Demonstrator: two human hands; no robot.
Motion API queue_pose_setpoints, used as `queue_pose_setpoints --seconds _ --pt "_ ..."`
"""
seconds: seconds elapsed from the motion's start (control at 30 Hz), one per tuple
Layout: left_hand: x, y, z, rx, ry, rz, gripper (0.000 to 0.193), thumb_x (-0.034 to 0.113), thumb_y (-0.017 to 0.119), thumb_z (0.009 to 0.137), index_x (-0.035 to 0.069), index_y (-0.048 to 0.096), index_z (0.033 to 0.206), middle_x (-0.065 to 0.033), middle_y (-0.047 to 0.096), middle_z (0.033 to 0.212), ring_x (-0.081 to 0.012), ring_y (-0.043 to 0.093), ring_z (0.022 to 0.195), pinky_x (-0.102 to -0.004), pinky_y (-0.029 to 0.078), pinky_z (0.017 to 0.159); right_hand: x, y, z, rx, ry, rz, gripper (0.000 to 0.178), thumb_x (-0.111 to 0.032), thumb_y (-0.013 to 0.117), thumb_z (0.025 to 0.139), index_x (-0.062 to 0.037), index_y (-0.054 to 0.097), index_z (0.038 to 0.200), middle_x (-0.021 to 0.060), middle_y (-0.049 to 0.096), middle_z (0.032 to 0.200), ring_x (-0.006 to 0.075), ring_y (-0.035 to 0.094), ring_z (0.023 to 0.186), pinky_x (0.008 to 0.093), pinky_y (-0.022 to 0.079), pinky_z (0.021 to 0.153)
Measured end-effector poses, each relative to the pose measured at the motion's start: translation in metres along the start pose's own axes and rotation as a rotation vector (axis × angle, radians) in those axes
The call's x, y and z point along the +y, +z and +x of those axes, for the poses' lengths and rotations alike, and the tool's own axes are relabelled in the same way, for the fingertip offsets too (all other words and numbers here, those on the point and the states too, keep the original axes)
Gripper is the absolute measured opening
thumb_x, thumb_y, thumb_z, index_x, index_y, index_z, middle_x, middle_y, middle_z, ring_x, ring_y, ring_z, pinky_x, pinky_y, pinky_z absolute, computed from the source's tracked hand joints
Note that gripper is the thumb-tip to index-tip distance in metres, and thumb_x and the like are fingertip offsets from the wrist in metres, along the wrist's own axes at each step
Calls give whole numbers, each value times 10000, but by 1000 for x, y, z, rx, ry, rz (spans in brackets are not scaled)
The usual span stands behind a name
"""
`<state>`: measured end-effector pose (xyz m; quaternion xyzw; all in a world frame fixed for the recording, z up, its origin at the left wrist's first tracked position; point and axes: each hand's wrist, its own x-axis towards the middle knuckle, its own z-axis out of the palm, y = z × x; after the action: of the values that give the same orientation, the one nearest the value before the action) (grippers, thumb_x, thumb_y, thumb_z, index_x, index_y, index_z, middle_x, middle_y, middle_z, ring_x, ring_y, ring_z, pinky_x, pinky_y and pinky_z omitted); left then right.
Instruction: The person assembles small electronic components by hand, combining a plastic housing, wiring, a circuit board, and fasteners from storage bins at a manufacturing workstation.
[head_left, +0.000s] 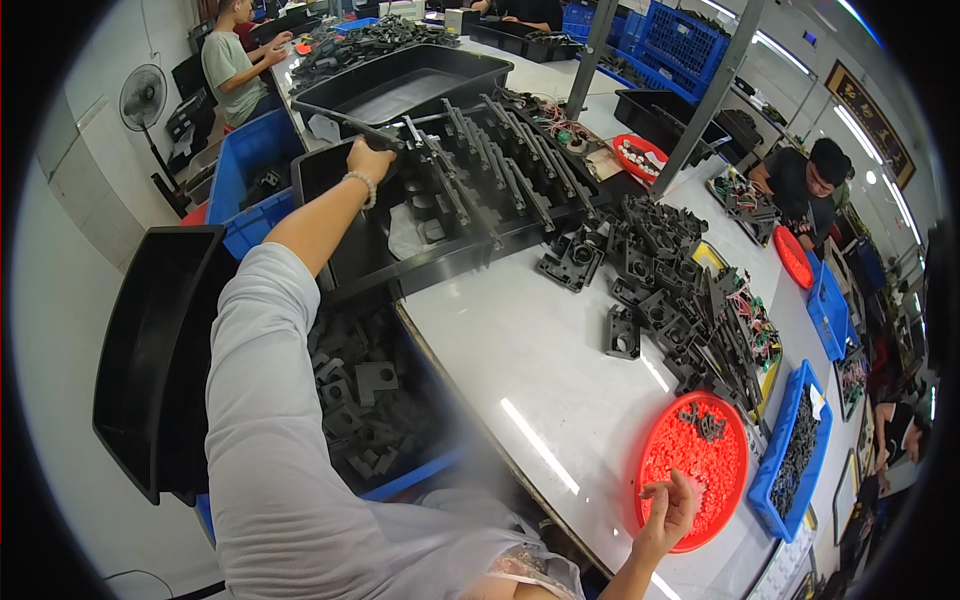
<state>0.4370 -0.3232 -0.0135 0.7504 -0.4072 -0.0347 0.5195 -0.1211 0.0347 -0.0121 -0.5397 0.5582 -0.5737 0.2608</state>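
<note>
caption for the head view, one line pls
Left hand grips black tray of long parts; right hand hovers over red dish.

A long white desk (560,370) runs from 6 o'clock up toward 12, glossy, with streaks of ceiling light reflected on it. At 10 o'clock a standing fan (143,98) faces the pale wall (70,210). Two grey metal posts (712,100) rise from the desk near 1 o'clock. Strip lights (858,135) glow at 2 o'clock beside a dark framed plaque (868,120). Blue crates (682,40) stack at 12 to 1 o'clock.
</note>
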Motion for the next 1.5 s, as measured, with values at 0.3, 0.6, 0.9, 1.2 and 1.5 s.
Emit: queue_pose_setpoints --seconds 0.3,0.6,0.9,1.2,1.5 --pt "3 -21 20 -434 -131 -164 636 169 727 663 44 437 1215 -109 536 1170 -262 554 1015 -460 493 675 0 17 9 -13 95 6 253 -23 502 876 24 514 1124 87 604 789 122 555 703 244 458 666" --pt "31 -41 1 -346 -89 44 562 156 715 648 9 494 1144 -132 603 996 -231 622 807 -395 509 521 -3 19 17 -23 57 -2 263 -16 501 878 28 510 1137 81 598 782 119 554 704 243 456 673" --pt "82 -108 -108 -1063 -246 -106 497 38 697 655 21 514 1116 -72 562 1008 -155 575 811 -330 504 550 -3 15 16 -30 40 -34 264 -9 494 879 25 510 1140 83 603 783 122 555 707 239 448 690" --pt "36 -86 -115 -1410 -92 -263 749 -99 529 674 31 267 1363 -72 426 1292 -146 370 1199 -266 277 1019 -3 3 8 30 -2 -20 260 40 481 866 28 524 1122 92 609 792 150 588 712 259 469 683" --pt "63 -143 -119 -1126 416 404 527 -71 425 654 -65 475 1179 -237 546 1174 -311 511 1152 -339 396 969 -1 -26 6 16 35 -29 253 27 524 848 24 550 1100 96 619 792 150 596 716 268 473 709"
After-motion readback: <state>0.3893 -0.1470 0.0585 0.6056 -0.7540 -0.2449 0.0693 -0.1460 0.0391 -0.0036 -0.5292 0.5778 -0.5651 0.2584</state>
